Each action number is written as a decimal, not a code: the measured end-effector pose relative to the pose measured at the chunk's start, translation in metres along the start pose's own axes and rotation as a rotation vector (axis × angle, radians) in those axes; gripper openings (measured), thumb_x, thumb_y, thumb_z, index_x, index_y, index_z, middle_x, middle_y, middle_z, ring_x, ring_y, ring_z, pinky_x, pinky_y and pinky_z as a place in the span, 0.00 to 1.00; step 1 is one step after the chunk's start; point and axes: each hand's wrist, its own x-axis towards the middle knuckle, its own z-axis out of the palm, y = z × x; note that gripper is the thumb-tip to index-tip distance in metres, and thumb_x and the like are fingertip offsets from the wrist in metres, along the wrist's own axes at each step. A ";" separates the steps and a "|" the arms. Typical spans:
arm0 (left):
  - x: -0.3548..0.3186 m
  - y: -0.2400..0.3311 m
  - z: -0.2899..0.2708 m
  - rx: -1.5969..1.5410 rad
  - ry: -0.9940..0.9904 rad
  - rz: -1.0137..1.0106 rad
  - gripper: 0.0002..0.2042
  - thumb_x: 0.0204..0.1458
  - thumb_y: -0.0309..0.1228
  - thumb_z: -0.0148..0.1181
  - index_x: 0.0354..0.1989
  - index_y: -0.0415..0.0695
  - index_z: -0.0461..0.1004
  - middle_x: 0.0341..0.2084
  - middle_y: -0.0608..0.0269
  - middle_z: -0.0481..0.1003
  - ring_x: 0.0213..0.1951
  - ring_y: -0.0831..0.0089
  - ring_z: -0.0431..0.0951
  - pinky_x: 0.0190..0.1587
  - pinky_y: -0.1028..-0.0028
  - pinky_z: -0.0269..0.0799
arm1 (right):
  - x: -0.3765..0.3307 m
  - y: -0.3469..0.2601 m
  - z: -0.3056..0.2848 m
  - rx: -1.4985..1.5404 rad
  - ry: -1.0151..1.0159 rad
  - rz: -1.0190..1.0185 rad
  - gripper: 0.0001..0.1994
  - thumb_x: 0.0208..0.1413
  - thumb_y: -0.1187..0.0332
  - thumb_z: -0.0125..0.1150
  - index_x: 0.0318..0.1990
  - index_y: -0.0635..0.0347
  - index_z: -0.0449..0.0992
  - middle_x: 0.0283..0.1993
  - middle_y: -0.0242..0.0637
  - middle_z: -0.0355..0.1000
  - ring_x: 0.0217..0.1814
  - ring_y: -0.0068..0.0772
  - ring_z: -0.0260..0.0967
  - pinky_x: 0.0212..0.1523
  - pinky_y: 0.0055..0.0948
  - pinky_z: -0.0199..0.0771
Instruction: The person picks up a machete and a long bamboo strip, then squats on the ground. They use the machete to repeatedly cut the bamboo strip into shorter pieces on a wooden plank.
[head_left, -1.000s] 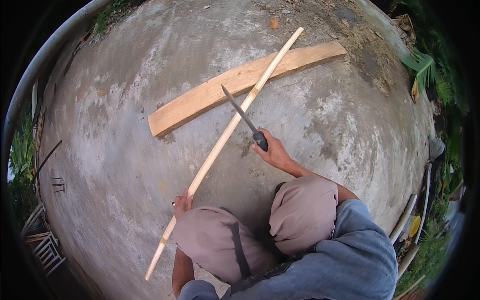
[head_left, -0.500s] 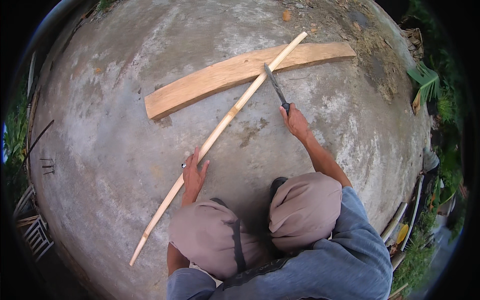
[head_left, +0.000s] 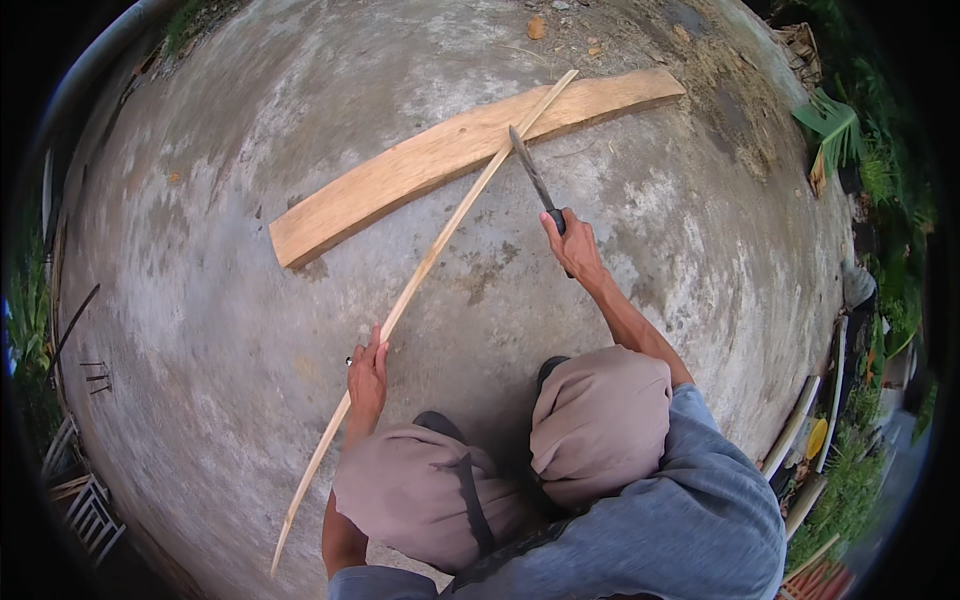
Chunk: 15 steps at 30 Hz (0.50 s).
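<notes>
My left hand (head_left: 368, 376) is closed round a long, pale bamboo strip (head_left: 437, 248), below its middle. The strip slants from the lower left up to the far side, its narrow edge facing up. Its far end rests across a thick wooden plank (head_left: 400, 175) on the ground. In my right hand (head_left: 577, 245) is a knife (head_left: 532, 172) with a dark handle, gripped with the fingers wrapped round it. The blade points away from me, and its tip is at the strip's side, close to the plank's near edge; whether they touch I cannot tell.
Stained concrete ground (head_left: 200, 330) spreads around me. Dry leaves and dirt (head_left: 740, 120) lie at the far right. Plants (head_left: 835, 130) and poles (head_left: 790, 430) line the right edge; a white slatted frame (head_left: 95, 520) stands at the lower left. My knees are close below my hands.
The bamboo strip has turned from its broad face onto its narrow edge. My left hand has closed round it and come slightly nearer to me. The knife stays beside the strip.
</notes>
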 end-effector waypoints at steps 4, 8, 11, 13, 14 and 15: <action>-0.013 -0.005 0.006 -0.089 0.039 0.051 0.22 0.69 0.38 0.52 0.70 0.51 0.69 0.28 0.50 0.69 0.33 0.53 0.72 0.40 0.58 0.69 | -0.010 0.002 -0.002 -0.302 -0.194 -0.598 0.23 0.66 0.48 0.58 0.37 0.64 0.72 0.23 0.55 0.74 0.30 0.65 0.75 0.32 0.52 0.75; -0.050 -0.043 -0.015 -0.084 -0.039 0.032 0.22 0.69 0.38 0.51 0.71 0.51 0.67 0.29 0.49 0.69 0.33 0.53 0.72 0.40 0.58 0.69 | 0.022 0.024 -0.025 -0.234 -0.036 -0.332 0.25 0.67 0.46 0.56 0.38 0.64 0.72 0.25 0.56 0.74 0.31 0.63 0.77 0.34 0.53 0.75; -0.051 -0.048 -0.013 -0.082 -0.049 -0.022 0.22 0.70 0.37 0.51 0.71 0.51 0.67 0.29 0.48 0.69 0.34 0.53 0.72 0.41 0.58 0.69 | 0.044 0.022 -0.036 -0.144 0.119 -0.162 0.27 0.67 0.44 0.54 0.39 0.65 0.72 0.26 0.56 0.75 0.32 0.63 0.77 0.34 0.52 0.76; -0.053 -0.052 -0.017 -0.088 -0.039 -0.040 0.22 0.70 0.37 0.50 0.71 0.51 0.67 0.29 0.47 0.69 0.35 0.53 0.72 0.41 0.57 0.68 | 0.023 0.016 -0.022 -0.292 -0.079 -0.481 0.27 0.67 0.44 0.55 0.38 0.66 0.74 0.27 0.57 0.76 0.33 0.64 0.78 0.35 0.53 0.76; -0.061 -0.060 -0.022 -0.086 -0.040 -0.046 0.21 0.70 0.37 0.50 0.70 0.50 0.68 0.29 0.47 0.69 0.35 0.53 0.72 0.41 0.57 0.68 | 0.016 0.010 -0.016 -0.359 -0.181 -0.646 0.28 0.67 0.44 0.55 0.38 0.67 0.74 0.27 0.58 0.76 0.34 0.64 0.78 0.36 0.53 0.76; -0.072 -0.068 -0.028 -0.084 -0.041 -0.053 0.21 0.70 0.36 0.50 0.70 0.50 0.68 0.29 0.46 0.69 0.34 0.52 0.72 0.41 0.57 0.68 | 0.017 0.004 -0.019 -0.420 -0.253 -0.668 0.28 0.67 0.43 0.54 0.38 0.66 0.77 0.29 0.59 0.77 0.38 0.64 0.78 0.39 0.54 0.76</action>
